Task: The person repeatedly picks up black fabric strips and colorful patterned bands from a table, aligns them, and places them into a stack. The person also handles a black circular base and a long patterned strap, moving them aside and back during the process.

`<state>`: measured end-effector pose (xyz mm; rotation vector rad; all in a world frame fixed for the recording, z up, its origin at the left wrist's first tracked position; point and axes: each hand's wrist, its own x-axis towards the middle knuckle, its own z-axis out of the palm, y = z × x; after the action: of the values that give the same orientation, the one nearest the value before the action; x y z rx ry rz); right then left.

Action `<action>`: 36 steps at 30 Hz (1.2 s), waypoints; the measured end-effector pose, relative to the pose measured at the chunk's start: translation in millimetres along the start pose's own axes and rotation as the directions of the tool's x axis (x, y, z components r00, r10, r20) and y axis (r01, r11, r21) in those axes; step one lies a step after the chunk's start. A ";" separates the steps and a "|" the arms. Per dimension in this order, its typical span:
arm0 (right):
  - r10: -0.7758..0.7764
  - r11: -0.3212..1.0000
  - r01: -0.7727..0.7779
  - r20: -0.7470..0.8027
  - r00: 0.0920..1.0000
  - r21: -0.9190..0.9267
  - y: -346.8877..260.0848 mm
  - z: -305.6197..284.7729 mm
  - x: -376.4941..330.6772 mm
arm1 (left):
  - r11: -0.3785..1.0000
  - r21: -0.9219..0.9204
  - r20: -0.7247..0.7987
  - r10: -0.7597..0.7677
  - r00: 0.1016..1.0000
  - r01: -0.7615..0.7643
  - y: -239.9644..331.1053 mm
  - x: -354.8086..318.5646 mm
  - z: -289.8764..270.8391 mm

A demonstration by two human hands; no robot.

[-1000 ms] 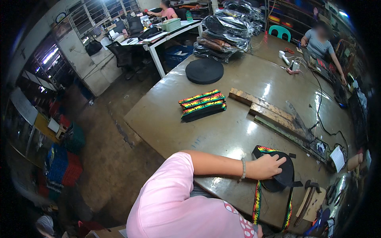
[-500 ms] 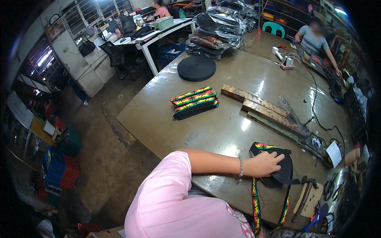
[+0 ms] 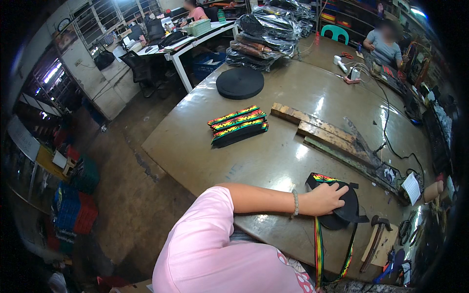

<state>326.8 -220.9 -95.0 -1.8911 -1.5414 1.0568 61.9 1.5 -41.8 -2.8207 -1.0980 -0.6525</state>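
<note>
Hanging patterned strap (image 3: 319,251) has twisted narrower since the earlier frame; left hand (image 3: 321,200) spread, fingers slightly bent over black roll (image 3: 350,207), pressing not clasping, likely steadying it; right hand out of view; roll near table (image 3: 190,156) edge, perhaps letting strap drop; folded bundle (image 3: 238,126) beyond

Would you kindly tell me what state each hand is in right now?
Left hand: open, fingers bent, resting on the black webbing roll.
Right hand: not clearly visible, so its state cannot be told.
</note>
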 end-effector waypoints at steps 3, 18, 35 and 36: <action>-0.043 0.997 0.044 0.017 0.999 -0.059 5.2 -3.2 0.3 | 1.000 -0.010 0.008 -0.009 1.000 0.009 -0.2 1.0 1.6; -0.091 0.993 0.096 0.068 0.993 -0.071 6.1 2.8 6.8 | 1.000 0.012 0.013 0.002 1.000 -0.002 0.0 2.6 1.3; -0.107 0.986 0.118 0.101 0.989 -0.114 12.6 -8.6 15.4 | 1.000 -0.003 0.061 0.021 0.998 -0.021 3.3 6.6 -1.3; -0.099 0.985 0.112 0.096 0.990 -0.133 13.3 -12.5 15.0 | 1.000 -0.008 0.045 0.016 0.999 -0.016 3.2 6.9 -0.4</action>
<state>345.7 -208.5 -101.8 -1.8508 -1.7872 1.0235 68.4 3.4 -38.3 -2.8613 -1.0805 -0.5954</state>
